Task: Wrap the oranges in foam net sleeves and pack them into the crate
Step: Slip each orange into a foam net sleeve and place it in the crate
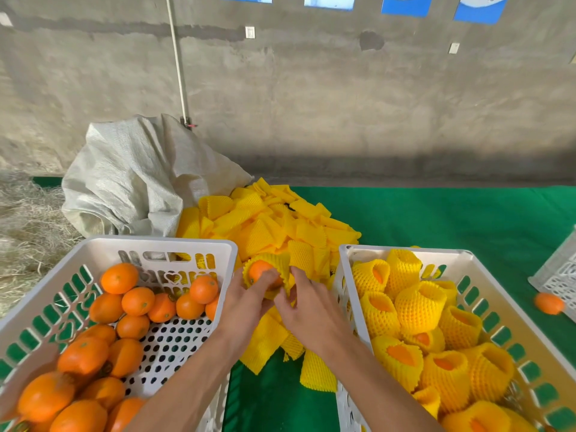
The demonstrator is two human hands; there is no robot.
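Centre frame: left hand (249, 294) gripping round orange fruit (260, 270), right hand (307, 302) pinching stretchy yellow foam net sleeve (280, 263) w/ soft rim, prob. tearing easily.

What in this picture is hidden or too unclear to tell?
All from the head view:
- How far the orange sits inside its foam sleeve: the left hand and right hand cover it.
- How many bare oranges the left crate holds: the frame's bottom edge and the forearm cut it off.
- What the blue signs say: cut off at the top.
- What the sack holds: its folds hide it.
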